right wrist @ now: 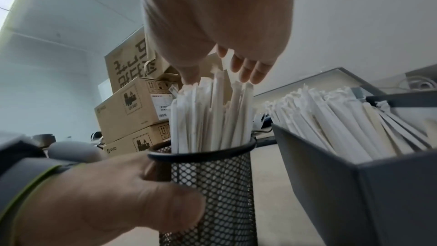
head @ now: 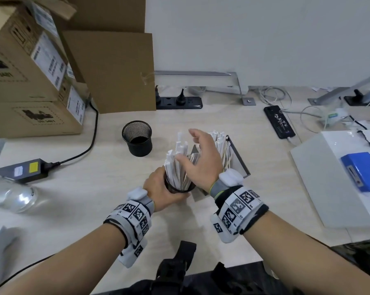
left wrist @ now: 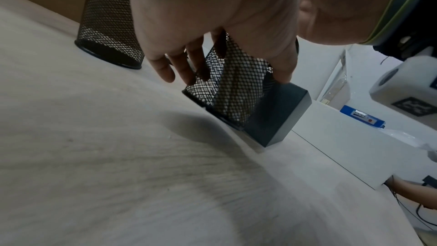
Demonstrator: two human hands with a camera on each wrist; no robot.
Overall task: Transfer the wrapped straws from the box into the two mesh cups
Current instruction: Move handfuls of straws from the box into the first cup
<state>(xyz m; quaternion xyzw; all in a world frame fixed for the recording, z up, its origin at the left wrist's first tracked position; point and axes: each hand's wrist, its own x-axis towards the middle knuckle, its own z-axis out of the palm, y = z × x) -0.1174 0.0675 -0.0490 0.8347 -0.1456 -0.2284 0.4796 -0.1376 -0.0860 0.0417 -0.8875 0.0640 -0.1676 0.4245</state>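
My left hand (head: 160, 192) grips a black mesh cup (right wrist: 217, 184) near the table's middle; the same cup (left wrist: 234, 89) shows under my fingers (left wrist: 165, 66) in the left wrist view. It is packed with upright white wrapped straws (right wrist: 208, 115). My right hand (head: 201, 158) hovers over those straws (head: 177, 158) with spread, straight fingers (right wrist: 250, 70) touching their tips. A grey box (right wrist: 378, 194) just right of the cup holds several more wrapped straws (right wrist: 331, 119). A second mesh cup (head: 137, 138) stands empty farther back left.
Stacked cardboard boxes (head: 30, 81) fill the back left. A power adapter (head: 24, 170) and a clear plastic bottle (head: 11, 196) lie at the left. A phone (head: 279, 121), cables and a white case (head: 333, 177) with a blue item (head: 363, 173) sit at the right.
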